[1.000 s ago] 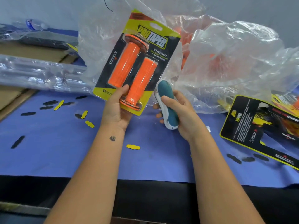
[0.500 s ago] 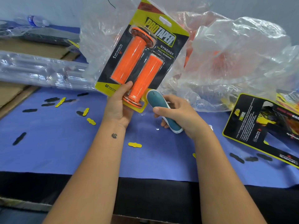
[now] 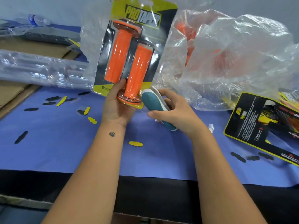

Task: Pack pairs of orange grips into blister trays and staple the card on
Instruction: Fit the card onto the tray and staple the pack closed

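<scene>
Head view:

- Left hand (image 3: 117, 107) gripping the lower end of the blister pack (image 3: 134, 46), thumb laid up the front between the two grips, fingers hidden behind the card.
- Blister pack held upright above the blue mat (image 3: 64, 151), tilted slightly, yellow and black card with "PROTAPER" lettering at the top.
- Inside the pack, two orange grips (image 3: 127, 62) side by side under clear plastic, the left one with its flange up, the right one with its flange down just beside the left thumb.
- Right hand (image 3: 174, 112) curled round the teal stapler (image 3: 153, 109), thumb along its near side, fingers wrapped over the far side.
- Stapler nose at the lower right corner of the blister pack, touching or just short of it; cannot tell which.
- Right of the blister pack, a heap of crumpled clear plastic bags (image 3: 234, 62) with more orange parts showing dimly through.
- Far right of the pack, a loose printed card (image 3: 252, 126) lying flat on the mat, black side up with a yellow edge.
- Left of the pack, a stack of clear empty trays (image 3: 40, 68) lying across brown cardboard (image 3: 14, 92).
- Below and to both sides of the pack, small black and yellow punched cutouts (image 3: 135, 144) scattered over the mat.
- Far upper left of the pack, a plastic water bottle (image 3: 38, 20) lying on its side.
</scene>
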Demonstrator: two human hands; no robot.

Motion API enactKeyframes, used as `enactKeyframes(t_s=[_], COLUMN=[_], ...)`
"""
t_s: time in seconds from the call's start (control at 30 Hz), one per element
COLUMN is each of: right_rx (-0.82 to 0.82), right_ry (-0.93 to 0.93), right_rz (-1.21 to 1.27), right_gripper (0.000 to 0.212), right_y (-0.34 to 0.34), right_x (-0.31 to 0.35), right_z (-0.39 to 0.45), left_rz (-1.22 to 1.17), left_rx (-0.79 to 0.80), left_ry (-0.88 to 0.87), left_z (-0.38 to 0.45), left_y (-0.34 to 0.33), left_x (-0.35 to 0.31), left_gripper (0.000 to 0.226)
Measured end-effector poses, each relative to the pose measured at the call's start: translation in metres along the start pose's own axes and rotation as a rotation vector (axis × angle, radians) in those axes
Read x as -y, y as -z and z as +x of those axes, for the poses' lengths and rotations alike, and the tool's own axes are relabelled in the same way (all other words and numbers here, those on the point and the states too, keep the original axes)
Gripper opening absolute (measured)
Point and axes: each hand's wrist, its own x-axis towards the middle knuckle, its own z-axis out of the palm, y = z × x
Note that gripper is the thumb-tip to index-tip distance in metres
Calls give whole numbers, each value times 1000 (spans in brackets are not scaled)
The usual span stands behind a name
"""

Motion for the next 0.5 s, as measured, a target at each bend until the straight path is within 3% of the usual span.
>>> enactKeyframes(t_s=[0.17, 0.37, 0.5], right_rx=[-52, -132, -270], right_ry=[15, 6, 16], right_rz=[17, 136, 250], right_gripper=[46, 41, 41], right_y=[-1, 3, 9], right_x=[-2, 0, -1], right_z=[1, 2, 4], left_rz=[102, 159, 253], left_rx=[32, -3, -55], left_ry=[0, 37, 50], left_z=[-1, -1, 1], left_y=[2, 2, 5], left_x=[-4, -6, -6], left_gripper=[44, 48, 30])
